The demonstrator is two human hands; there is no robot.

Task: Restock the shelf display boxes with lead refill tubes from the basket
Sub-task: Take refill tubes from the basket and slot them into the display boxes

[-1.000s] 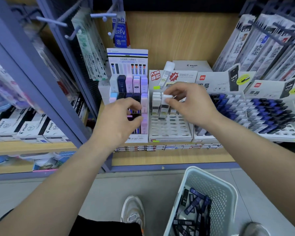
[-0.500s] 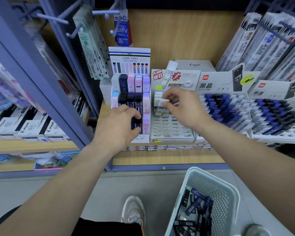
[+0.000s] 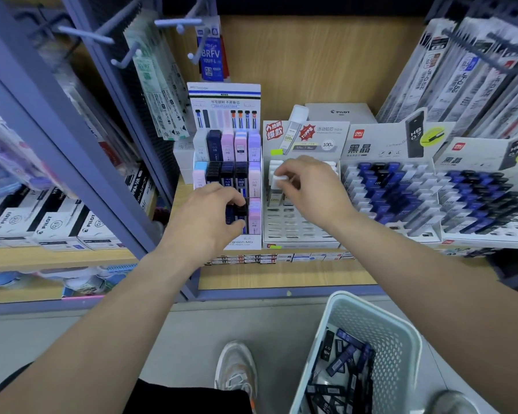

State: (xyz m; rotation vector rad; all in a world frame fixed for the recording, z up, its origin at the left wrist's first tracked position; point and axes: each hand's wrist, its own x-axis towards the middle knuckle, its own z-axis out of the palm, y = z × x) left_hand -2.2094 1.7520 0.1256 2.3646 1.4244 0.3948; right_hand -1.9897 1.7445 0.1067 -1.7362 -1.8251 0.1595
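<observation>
- Left hand (image 3: 204, 218) is in at the pastel display box (image 3: 242, 242), low on its near row, knuckles up and fingers curled tight.
- It has hold of a pair of dark tubes (image 3: 237, 213): fingers over the top, thumb tucked underneath, the tubes upright in the box's near row.
- Right hand (image 3: 310, 186) is one box over to the right, above the white slotted box (image 3: 299, 231).
- Thumb and forefinger there pinch the white cap of a white-capped tube (image 3: 275, 191), and the other fingers are loosely bent above it.
- That tube stands upright in the far left corner of the slotted box, among a few of its kind; the near rows of slots show bare.
- Farther right sit boxes of blue and black tubes (image 3: 392, 186), rows well filled, neither hand touching them.
- All the boxes stand side by side on the wooden shelf (image 3: 281, 277).
- Down on the floor, near and to the right, is the white basket (image 3: 380, 333), with loose tubes (image 3: 340, 361), dark blue and black, lying jumbled in the bottom.
- A pale shoe (image 3: 237, 375) is planted just left of the basket.
- Hanging refill packs (image 3: 473, 73) crowd the far right above the shelf.
</observation>
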